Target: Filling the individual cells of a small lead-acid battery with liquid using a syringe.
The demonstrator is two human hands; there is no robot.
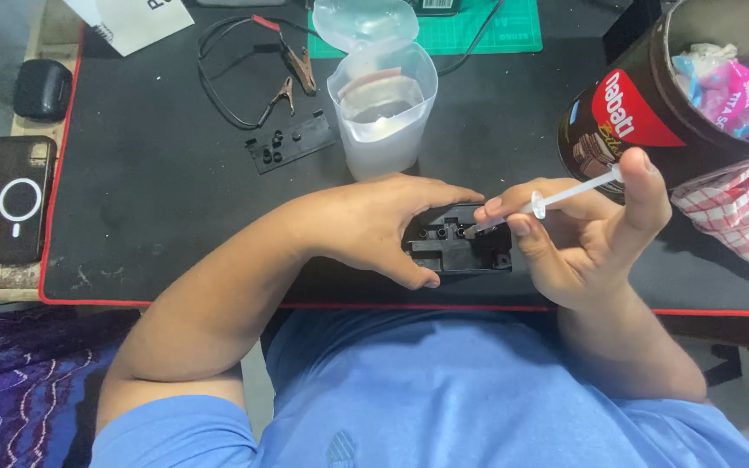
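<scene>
Black matting with a red edge [175,199] covers the surface, and everything is told here from its left side across to the right. At the far left, off the mat, lie a dark rounded case [42,89] and, nearer, a phone [16,198] with a white ring on its back. Farther along, at the far edge, a white sheet of paper [136,19] overlaps the mat. To its right a loop of black cable with two crocodile clips [292,78] rests on the mat, and just near of the clips lies a flat black plastic part [292,141] with small holes. Beside it stands a translucent plastic jug [381,108], its lid hinged open, with a green cutting mat [478,30] beyond it.

Near the front edge, the left hand [374,227] is curled around the left end of a black plastic block [461,247], thumb on its near side, fingers over its far side, steadying it on the mat. The right hand [587,234] pinches a small clear syringe [556,201], thumb on the plunger, its tip touching the top of the block. At the far right stands a dark round tin [626,121] holding coloured wrappers, with a red-and-white checked cloth [739,217] just beside it.
</scene>
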